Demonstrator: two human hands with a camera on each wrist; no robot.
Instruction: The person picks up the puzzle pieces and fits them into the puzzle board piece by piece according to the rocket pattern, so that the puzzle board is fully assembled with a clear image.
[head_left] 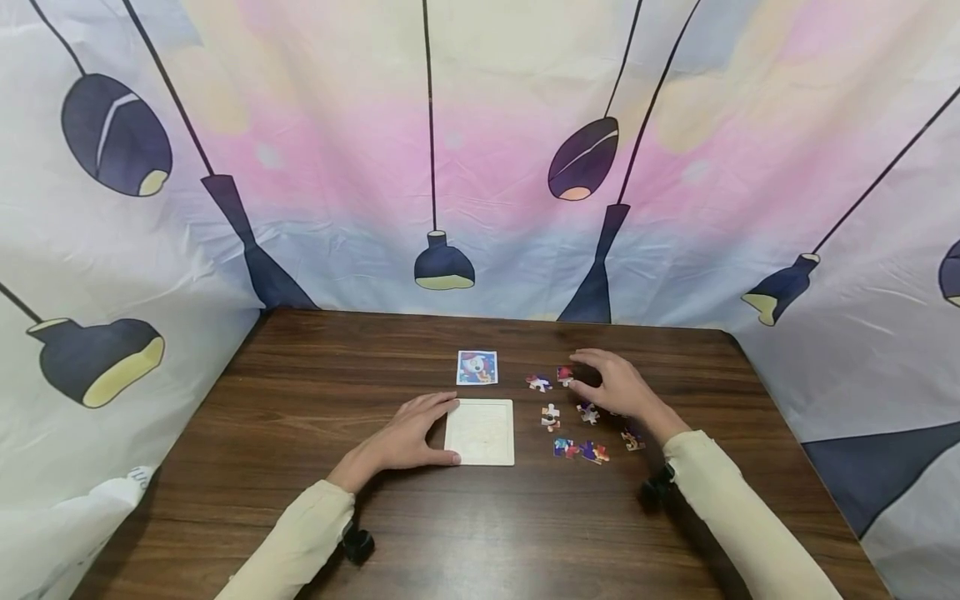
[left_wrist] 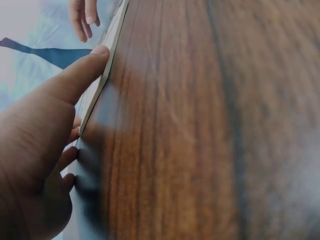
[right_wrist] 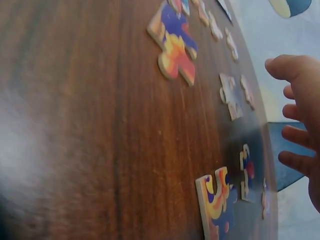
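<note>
Left hand [head_left: 408,433] grasping the left corners of a shallow cream square tray [head_left: 480,433], lower centre of the frame, right hand [head_left: 617,385] loose-fingered and holding nothing, near multicoloured interlocking jigsaw pieces [head_left: 551,417], right of centre, square printed picture card [head_left: 477,367] above the tray.

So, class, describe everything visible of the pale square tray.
The pale square tray is shallow, cream-coloured, possibly wood, its rim bordering a faintly marked empty floor. It lies apparently flat on the brown table, on the near side of the picture card and left of the puzzle pieces. The left grip holds it, thumb at the near left corner, fingertips at the far left one.
</note>
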